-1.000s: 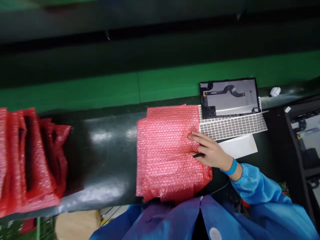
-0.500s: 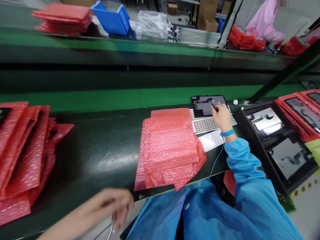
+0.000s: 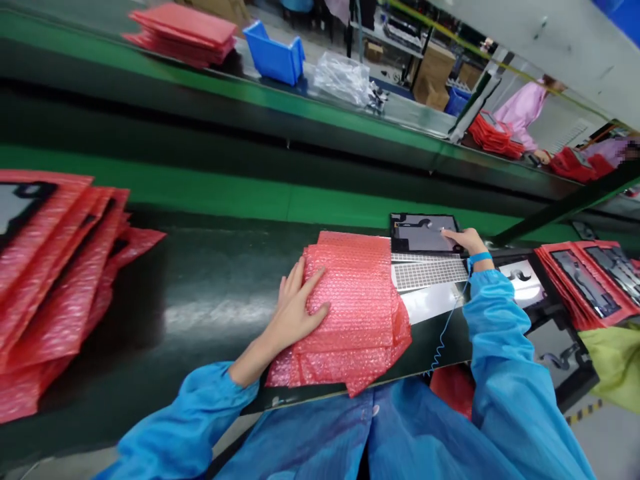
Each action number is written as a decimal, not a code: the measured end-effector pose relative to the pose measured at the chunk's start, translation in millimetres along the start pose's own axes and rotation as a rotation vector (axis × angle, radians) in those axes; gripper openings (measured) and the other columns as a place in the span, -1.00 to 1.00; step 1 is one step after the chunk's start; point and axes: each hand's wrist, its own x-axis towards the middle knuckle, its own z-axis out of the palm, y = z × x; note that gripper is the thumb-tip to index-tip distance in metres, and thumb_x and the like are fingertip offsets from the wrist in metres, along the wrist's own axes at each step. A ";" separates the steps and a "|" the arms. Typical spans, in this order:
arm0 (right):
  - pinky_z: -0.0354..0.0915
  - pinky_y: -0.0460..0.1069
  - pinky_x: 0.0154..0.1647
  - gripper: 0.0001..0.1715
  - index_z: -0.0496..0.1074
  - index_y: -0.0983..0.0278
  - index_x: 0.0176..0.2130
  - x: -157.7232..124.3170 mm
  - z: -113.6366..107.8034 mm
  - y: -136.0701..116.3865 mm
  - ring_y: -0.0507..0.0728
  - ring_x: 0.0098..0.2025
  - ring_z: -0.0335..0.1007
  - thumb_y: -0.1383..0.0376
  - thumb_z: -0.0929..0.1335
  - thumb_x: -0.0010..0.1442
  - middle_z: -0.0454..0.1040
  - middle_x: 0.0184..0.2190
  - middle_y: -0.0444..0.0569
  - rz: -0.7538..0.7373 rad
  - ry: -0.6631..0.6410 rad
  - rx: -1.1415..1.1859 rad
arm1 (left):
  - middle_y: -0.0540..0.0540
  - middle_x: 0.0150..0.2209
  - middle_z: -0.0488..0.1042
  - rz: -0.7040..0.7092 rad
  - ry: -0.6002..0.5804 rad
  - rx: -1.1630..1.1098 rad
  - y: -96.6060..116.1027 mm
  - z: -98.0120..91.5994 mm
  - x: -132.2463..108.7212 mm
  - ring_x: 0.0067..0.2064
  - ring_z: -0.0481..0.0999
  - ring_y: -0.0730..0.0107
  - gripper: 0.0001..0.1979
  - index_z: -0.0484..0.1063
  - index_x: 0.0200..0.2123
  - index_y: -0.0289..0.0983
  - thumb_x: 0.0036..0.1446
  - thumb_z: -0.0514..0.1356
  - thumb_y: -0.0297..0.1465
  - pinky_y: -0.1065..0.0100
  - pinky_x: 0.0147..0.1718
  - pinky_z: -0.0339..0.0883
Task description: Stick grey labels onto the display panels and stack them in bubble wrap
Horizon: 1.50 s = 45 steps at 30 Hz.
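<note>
My left hand (image 3: 296,312) lies flat and open on the left side of a stack of pink bubble-wrap bags (image 3: 360,300) in front of me on the dark belt (image 3: 210,293). My right hand (image 3: 464,239), with a blue wrist strap, reaches out to a dark display panel (image 3: 420,233) lying just behind the stack. Its fingers are drawn together with the tips on the panel's right part. What they hold, if anything, is too small to make out. Below the panel lie a gridded label sheet (image 3: 430,272) and a white sheet (image 3: 430,301).
Bagged panels in pink wrap (image 3: 50,267) are piled at the left. A black tray with panels (image 3: 525,283) and more red-bagged panels (image 3: 590,280) sit at the right. Beyond the green strip are a blue bin (image 3: 275,59), red stacks and a person in pink (image 3: 525,110).
My right hand left the bubble-wrap stack and went to the dark panel. My left hand came in from below and settled flat on the stack. The view tilted upward.
</note>
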 end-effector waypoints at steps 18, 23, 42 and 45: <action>0.18 -0.12 -0.53 -0.52 0.71 0.37 -0.26 -70.6 53.0 -131.0 -0.03 -0.51 0.33 0.03 0.65 0.00 0.58 -0.49 -0.11 -0.504 -0.753 0.346 | -0.14 0.57 0.17 -0.111 0.017 -0.135 16.8 -11.0 -0.9 0.62 0.00 0.03 -0.45 0.51 0.24 -0.11 0.55 -0.16 -0.08 -0.32 0.55 -0.25; 0.15 -0.13 -0.45 -0.64 0.66 0.43 -0.38 -85.9 109.5 -165.7 -0.09 -0.50 0.25 0.16 0.64 0.05 0.48 -0.58 -0.20 -0.632 -0.729 0.291 | -0.27 0.55 0.19 -0.103 0.059 -0.016 19.2 -7.2 -2.7 0.60 0.06 -0.14 -0.48 0.43 0.20 -0.14 0.39 0.15 0.07 -0.39 0.52 -0.16; 0.34 -0.08 -0.58 -0.23 0.51 0.21 -0.21 -136.9 94.5 -19.7 0.01 -0.56 0.44 -0.42 0.36 0.25 0.54 -0.52 -0.15 -0.184 -0.342 0.846 | -0.36 0.50 0.28 0.647 -0.365 0.165 139.5 -2.8 22.2 0.53 0.24 -0.12 -0.40 0.36 0.38 -0.38 0.51 0.08 -0.07 -0.06 0.47 0.22; 0.46 -0.08 -0.54 -0.27 0.51 0.21 -0.17 -136.8 99.3 -20.3 0.04 -0.51 0.55 -0.38 0.38 0.27 0.59 -0.47 -0.12 -0.190 -0.300 0.911 | -0.47 0.45 0.33 0.676 -0.431 0.350 152.8 25.3 24.7 0.47 0.32 -0.29 -0.21 0.36 0.39 -0.54 0.49 0.06 0.06 -0.15 0.43 0.22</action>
